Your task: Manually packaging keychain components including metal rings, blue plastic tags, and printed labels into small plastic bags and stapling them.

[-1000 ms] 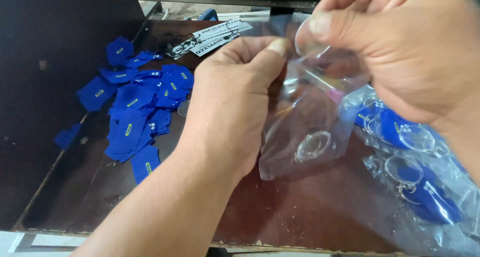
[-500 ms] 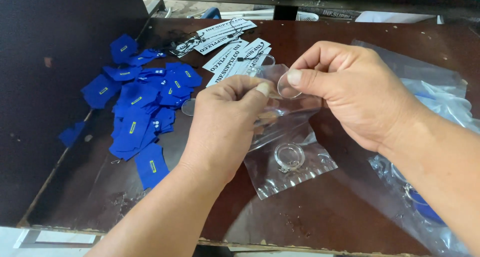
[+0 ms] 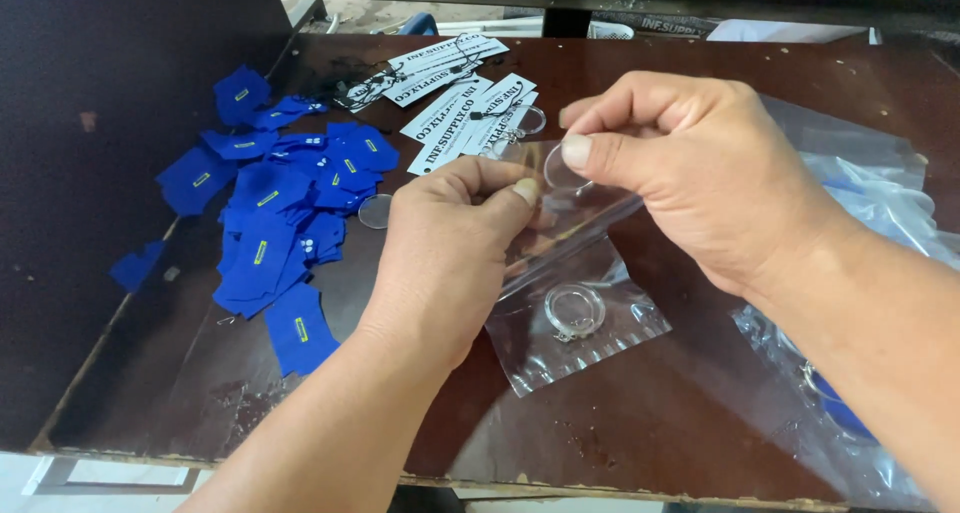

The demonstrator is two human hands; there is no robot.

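Above brown table [image 3: 700, 413], clear bag [image 3: 575, 303] hangs mouth-up.

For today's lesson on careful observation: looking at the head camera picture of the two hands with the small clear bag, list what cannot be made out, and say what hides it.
- Head view: mouth of the clear bag, covered by the left hand and right hand.
- Head view: contents of the large plastic bag, cut off by the right edge and blurred by crinkled film.
- Head view: the metal ring in the clear bag; its clasp is too small to tell.
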